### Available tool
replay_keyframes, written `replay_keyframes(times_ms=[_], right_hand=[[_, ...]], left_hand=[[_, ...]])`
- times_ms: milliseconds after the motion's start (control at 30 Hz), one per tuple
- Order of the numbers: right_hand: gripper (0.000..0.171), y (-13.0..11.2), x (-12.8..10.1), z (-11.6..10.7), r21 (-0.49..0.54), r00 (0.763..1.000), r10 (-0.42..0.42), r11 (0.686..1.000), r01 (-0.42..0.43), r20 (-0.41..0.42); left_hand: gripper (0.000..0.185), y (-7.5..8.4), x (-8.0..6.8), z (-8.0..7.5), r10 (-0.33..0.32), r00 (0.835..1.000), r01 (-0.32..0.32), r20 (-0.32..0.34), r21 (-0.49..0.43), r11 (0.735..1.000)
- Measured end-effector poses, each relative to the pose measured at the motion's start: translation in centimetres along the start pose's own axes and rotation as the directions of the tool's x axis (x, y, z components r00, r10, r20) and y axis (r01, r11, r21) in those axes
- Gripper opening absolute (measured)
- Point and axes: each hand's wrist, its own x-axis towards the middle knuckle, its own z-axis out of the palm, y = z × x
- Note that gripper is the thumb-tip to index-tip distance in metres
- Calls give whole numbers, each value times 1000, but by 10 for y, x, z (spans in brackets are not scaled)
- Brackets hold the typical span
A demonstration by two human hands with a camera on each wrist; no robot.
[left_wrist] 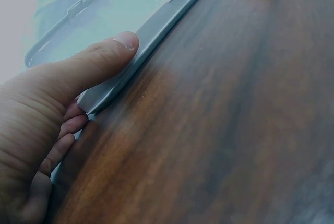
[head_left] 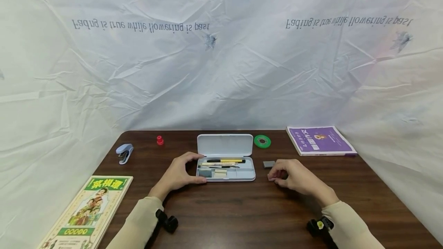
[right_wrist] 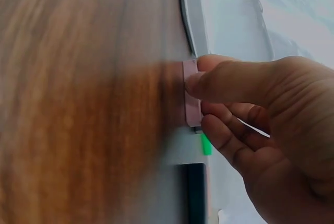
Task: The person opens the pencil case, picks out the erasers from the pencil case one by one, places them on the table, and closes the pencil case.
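An open grey pencil case lies mid-table with pens and erasers in its tray and its lid folded back. My left hand grips the case's left end, with the thumb along the front rim and the fingers over the far corner. Right of the case, my right hand pinches a small pink eraser between thumb and fingers, low over the wood. A grey block lies just beyond that hand.
A green tape roll and a purple book lie at the back right. A blue stapler and a small red cap sit at the back left. A green-and-yellow book overhangs the near-left table edge.
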Motion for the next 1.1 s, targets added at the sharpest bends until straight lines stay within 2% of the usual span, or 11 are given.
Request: replay_keyframes(times_ms=[133, 300, 433, 700, 900, 1100], right_hand=[[22, -1, 3, -5, 25, 999, 33, 999, -33, -15], [19, -7, 9, -14, 95, 987, 58, 994, -44, -149], [25, -16, 19, -21, 151, 970, 45, 989, -8, -239], [26, -39, 50, -19, 189, 940, -1, 979, 69, -340], [26, -62, 77, -10, 256, 936, -21, 959, 118, -352], [28, -81, 97, 0, 355, 939, -70, 914, 195, -337]], left_hand=[[85, 0, -1, 0, -7, 1000, 7, -1, 5, 1000], [85, -1, -2, 0, -12, 1000, 12, 0, 11, 1000], [85, -1, -2, 1, -7, 1000, 7, -2, 8, 1000], [85, -3, -2, 0, -5, 1000, 5, -8, 11, 1000], [84, -3, -1, 0, -2, 1000, 2, -3, 10, 1000], [84, -2, 0, 0, -1, 1000, 1, 2, 9, 1000]])
